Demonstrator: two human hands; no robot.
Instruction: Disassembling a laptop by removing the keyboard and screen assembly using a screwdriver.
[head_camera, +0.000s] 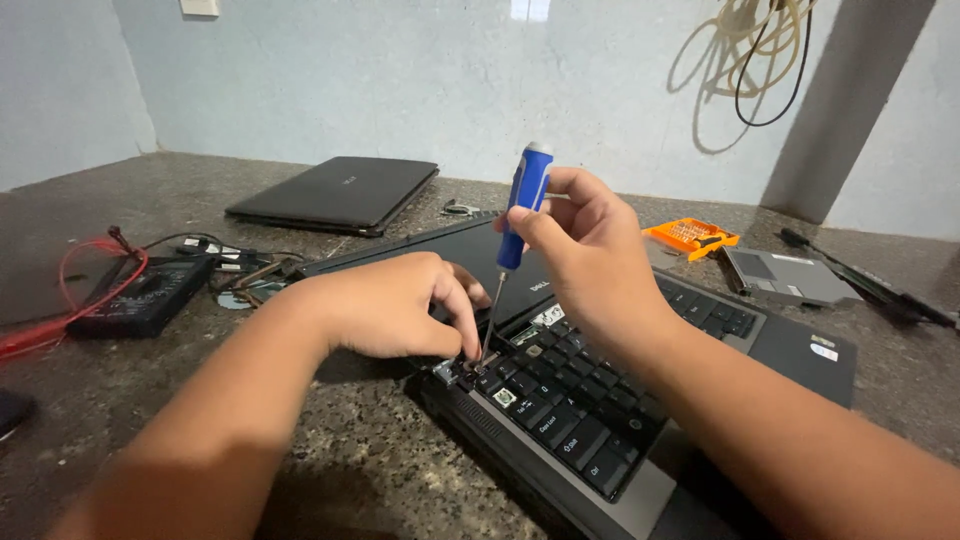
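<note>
Head view, single frame.

Right hand (585, 250) raised over open laptop (700, 400), fingers wrapped narrow around the blue handle of a screwdriver (522, 215). Shaft angled steeply down and slightly left, tip meeting the keyboard (590, 390) at its upper left corner, by the hinge end. Exact contact point of tip hidden behind fingertips.

Left hand (395, 305) low, resting at that same corner of the laptop. Fingers curled tight together, tips pressed just beside the screwdriver tip; whether anything small pinched there, cannot tell. Left forearm laid across the granite counter (380, 470); right forearm crossing above the laptop's right half.

Laptop set askew, near front corner running out of the bottom of the frame. Lid folded back flat behind the hands, largely covered by them.

Surroundings. Closed black laptop (335, 192) farther back left, near the wall, well apart from the hands. Black multimeter (140, 295) with red leads (70, 300) at left, near the counter's left side; tangle of small parts and wires between it and the open laptop. Orange bit case (690, 236) behind the right hand, grey drive module (785, 275) just right of it, long dark strip (870, 285) beyond, toward the right edge.

Open room: bare counter in front of the left forearm and between the two laptops. Right side crowded.
</note>
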